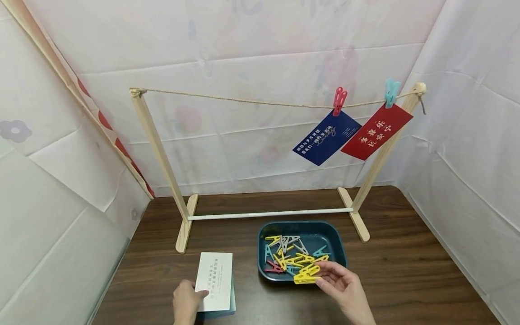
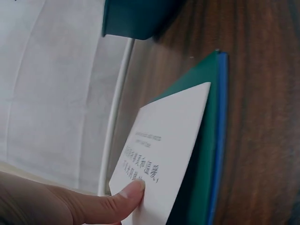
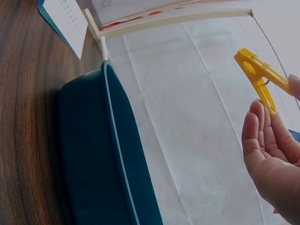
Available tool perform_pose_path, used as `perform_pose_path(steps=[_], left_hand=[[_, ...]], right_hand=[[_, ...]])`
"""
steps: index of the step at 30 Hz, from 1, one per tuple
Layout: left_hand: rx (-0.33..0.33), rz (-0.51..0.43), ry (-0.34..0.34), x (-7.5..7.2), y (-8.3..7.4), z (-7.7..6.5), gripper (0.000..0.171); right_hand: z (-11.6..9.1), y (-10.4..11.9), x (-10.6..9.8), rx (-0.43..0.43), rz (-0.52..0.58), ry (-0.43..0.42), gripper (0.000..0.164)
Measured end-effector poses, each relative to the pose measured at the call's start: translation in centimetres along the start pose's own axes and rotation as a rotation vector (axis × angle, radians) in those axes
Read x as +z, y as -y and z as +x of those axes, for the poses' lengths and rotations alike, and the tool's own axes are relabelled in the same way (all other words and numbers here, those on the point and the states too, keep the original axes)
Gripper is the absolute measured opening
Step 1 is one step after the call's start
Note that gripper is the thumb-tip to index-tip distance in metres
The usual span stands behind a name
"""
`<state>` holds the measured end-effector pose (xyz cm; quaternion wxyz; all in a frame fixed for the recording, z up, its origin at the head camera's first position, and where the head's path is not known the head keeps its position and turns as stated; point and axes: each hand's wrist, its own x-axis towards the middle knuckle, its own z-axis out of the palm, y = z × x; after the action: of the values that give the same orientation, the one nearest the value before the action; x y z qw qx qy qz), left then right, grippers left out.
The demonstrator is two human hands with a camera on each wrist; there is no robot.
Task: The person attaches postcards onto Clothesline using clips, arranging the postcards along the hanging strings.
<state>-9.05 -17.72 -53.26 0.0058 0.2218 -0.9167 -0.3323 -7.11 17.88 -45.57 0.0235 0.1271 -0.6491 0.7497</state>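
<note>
My left hand [image 1: 187, 301] pinches the edge of a white card [image 1: 221, 271] printed with dark characters, thumb on top. Beneath that card, in the left wrist view, lie a green card [image 2: 208, 68] and a blue card [image 2: 222, 93]. My right hand [image 1: 344, 289] holds a yellow clothespin [image 3: 276, 80] between thumb and fingers, over the near rim of a dark teal tray [image 1: 327, 234]. Several clothespins in yellow, grey, blue and red lie in the tray. A navy card [image 1: 313, 146] and a red card [image 1: 387, 126] hang from a rope [image 1: 243, 100].
Wooden posts [image 1: 158, 149] on feet hold the rope, with a white rod [image 1: 264, 214] joining them low down. A red clothespin [image 1: 337, 108] grips the navy card and a light blue clothespin [image 1: 391, 92] the red one. Pale cloth surrounds the brown table [image 1: 406, 271].
</note>
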Motion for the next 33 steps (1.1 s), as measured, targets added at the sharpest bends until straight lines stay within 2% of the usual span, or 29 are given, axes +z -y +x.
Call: perform_pose_path(steps=[13, 23, 29, 33], left_hand=[[-0.033, -0.123, 0.010, -2.0, -1.8, -0.6, 0.019], [0.039, -0.150, -0.011, -2.9, -2.9, -1.5, 0.016], [0.066, -0.164, -0.035, -3.4, -3.8, -1.9, 0.016], [0.092, -0.184, -0.086, -3.5, -4.3, -2.3, 0.015]], right_hand=[[0.2, -0.2, -0.1, -0.056, 0.058, 0.056, 0.028], [0.1, -0.1, 0.0, -0.017, 0.035, 0.020, 0.030], [0.3, 0.0, -0.2, -0.070, 0.042, 0.047, 0.027], [0.5, 0.4, -0.5, -0.103, 0.032, 0.065, 0.027]])
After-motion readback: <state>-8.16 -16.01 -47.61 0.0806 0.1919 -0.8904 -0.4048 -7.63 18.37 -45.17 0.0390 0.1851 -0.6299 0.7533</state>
